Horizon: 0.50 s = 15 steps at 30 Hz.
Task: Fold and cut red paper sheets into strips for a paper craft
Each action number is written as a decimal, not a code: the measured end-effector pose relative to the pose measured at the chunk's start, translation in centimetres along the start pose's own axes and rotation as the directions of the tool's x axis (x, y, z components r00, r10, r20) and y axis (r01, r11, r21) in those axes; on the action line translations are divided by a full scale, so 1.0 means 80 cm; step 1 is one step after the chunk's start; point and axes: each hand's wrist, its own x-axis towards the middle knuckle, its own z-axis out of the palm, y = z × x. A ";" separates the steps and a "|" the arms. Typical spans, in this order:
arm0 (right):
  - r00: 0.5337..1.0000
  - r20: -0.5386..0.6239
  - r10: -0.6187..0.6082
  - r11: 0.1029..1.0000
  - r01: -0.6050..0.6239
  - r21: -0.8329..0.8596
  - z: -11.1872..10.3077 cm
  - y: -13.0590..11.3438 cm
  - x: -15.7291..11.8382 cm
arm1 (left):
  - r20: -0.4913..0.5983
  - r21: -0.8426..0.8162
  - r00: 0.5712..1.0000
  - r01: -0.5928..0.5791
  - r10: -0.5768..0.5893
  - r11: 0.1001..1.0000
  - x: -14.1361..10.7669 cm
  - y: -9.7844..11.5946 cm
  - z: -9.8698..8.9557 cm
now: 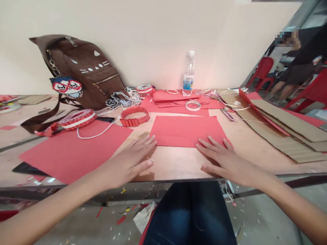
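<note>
A cream wall (pixel 133 34) runs behind a long worktable (pixel 173 166) under even indoor light. At upper right, past the wall's end, a person (pixel 301 64) stands among red plastic chairs (pixel 262 71). Paper scraps (pixel 121 220) litter the grey floor (pixel 255 217) at bottom.
</note>
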 end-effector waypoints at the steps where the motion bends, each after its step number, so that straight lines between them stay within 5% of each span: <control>1: 1.000 -0.021 -0.021 1.000 0.021 0.013 -0.004 -0.003 0.002 | 0.005 -0.022 0.999 -0.033 0.034 0.999 -0.001 0.007 0.002; 6: 0.941 -0.336 0.037 0.954 0.067 0.291 -0.028 -0.046 0.045 | 0.034 -0.106 0.998 -0.043 0.047 0.993 -0.003 0.040 0.028; 11: 0.995 -0.023 0.095 0.679 -0.048 0.733 -0.016 -0.085 0.109 | -0.097 -0.133 0.995 0.005 -0.018 0.991 -0.002 0.049 0.040; 15: 0.994 -0.054 0.094 0.552 -0.007 0.834 0.007 -0.092 0.129 | -0.111 -0.151 0.994 0.007 -0.024 0.988 0.002 0.042 0.037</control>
